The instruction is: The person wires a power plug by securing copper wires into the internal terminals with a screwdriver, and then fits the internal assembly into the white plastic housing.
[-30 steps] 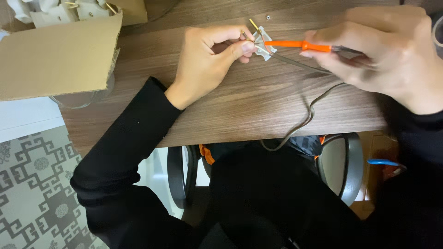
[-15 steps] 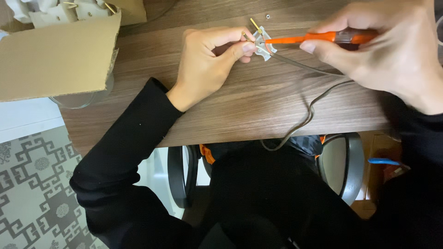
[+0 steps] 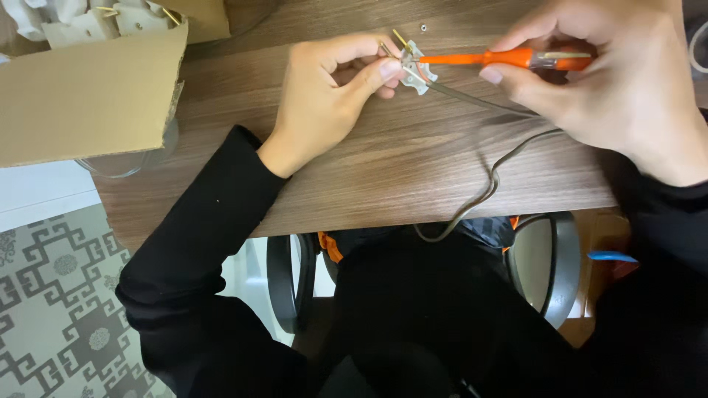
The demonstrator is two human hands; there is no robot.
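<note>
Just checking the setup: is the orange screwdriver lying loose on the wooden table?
No, the right hand holds the orange screwdriver against the plug piece above the wooden table.

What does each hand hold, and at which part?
Left hand pinches the small white plug part at its side; right hand grips the orange screwdriver by its handle end.

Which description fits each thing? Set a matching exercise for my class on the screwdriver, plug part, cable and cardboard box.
Things:
1. screwdriver
2. plug part
3. cable
4. cardboard box

Descriptions:
a. pinched in the left hand
b. trails off the near edge of the table
c. orange, held by the right hand
d. stands at the table's left end

Pairs: 1-c, 2-a, 3-b, 4-d
</note>
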